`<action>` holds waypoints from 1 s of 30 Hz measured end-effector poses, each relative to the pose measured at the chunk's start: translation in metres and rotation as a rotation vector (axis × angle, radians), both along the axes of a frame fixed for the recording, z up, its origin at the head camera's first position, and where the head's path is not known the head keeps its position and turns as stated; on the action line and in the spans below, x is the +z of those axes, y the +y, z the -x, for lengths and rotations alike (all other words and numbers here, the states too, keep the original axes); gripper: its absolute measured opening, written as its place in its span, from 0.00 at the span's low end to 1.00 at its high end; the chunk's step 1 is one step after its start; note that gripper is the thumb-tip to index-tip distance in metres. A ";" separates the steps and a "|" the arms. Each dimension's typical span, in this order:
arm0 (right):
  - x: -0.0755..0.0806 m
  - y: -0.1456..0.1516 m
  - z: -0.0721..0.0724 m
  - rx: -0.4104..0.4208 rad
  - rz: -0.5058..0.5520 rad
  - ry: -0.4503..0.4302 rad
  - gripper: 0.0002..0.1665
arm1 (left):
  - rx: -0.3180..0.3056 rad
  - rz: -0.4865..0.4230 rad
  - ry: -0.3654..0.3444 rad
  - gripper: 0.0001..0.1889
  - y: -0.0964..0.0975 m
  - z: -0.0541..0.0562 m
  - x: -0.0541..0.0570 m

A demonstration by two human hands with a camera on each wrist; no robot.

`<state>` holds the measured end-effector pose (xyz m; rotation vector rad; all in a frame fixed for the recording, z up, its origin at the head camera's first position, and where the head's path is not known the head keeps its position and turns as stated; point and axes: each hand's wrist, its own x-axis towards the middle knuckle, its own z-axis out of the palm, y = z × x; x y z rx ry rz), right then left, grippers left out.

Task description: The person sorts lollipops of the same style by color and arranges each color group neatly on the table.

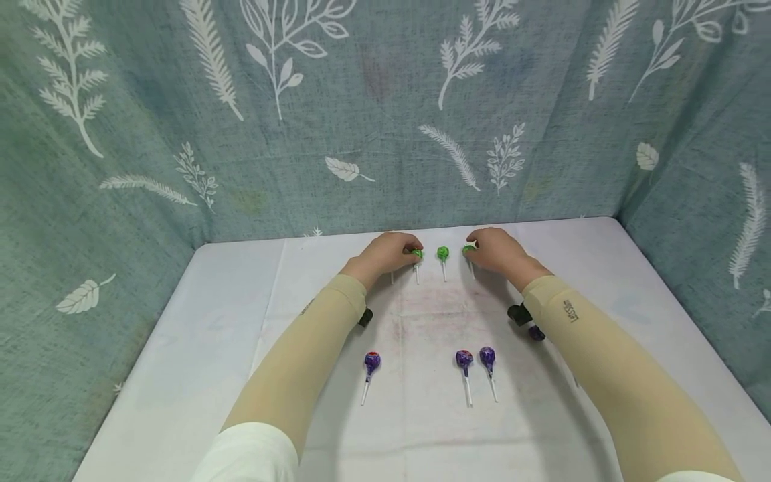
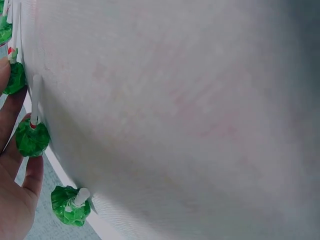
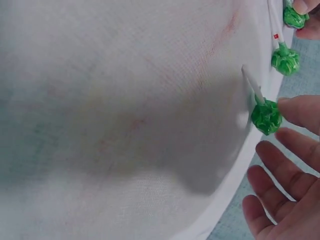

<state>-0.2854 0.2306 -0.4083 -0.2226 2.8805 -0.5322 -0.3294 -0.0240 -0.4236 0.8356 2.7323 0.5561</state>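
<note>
In the head view my left hand (image 1: 385, 255) is at the table's far edge, its thumb and forefinger pinching the wrapped head of a green lollipop (image 1: 417, 254). The left wrist view shows another green lollipop (image 2: 32, 137) by its other fingers and one more (image 2: 70, 205) beyond them. My right hand (image 1: 496, 250) holds a green lollipop (image 3: 266, 118) at its head between thumb and forefinger, the remaining fingers spread loosely. Between the hands lies a green lollipop (image 1: 443, 254). The sticks of this row point toward me.
Nearer me on the white-covered table (image 1: 434, 428) lie purple-wrapped lollipops: one (image 1: 372, 362) at left, one (image 1: 464, 359) and another (image 1: 488, 357) side by side. A further purple one (image 1: 536, 333) is partly hidden by the right forearm. A patterned curtain (image 1: 385, 134) stands behind the table.
</note>
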 end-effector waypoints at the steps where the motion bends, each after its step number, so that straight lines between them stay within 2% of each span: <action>1: 0.001 0.001 -0.001 -0.005 0.008 0.001 0.28 | 0.001 -0.003 -0.002 0.17 0.000 0.000 0.000; 8: 0.003 0.010 -0.005 -0.047 0.074 0.074 0.30 | -0.003 -0.003 0.017 0.18 -0.001 0.001 -0.003; 20: -0.001 0.016 -0.035 -0.099 0.207 0.191 0.28 | -0.013 0.014 -0.014 0.23 -0.003 -0.004 0.001; 24: 0.001 0.014 -0.045 -0.108 0.243 0.201 0.28 | -0.003 0.016 -0.024 0.24 -0.006 -0.007 0.004; 30: 0.003 0.009 -0.057 -0.102 0.235 0.196 0.29 | 0.003 -0.002 -0.052 0.25 -0.011 -0.012 0.013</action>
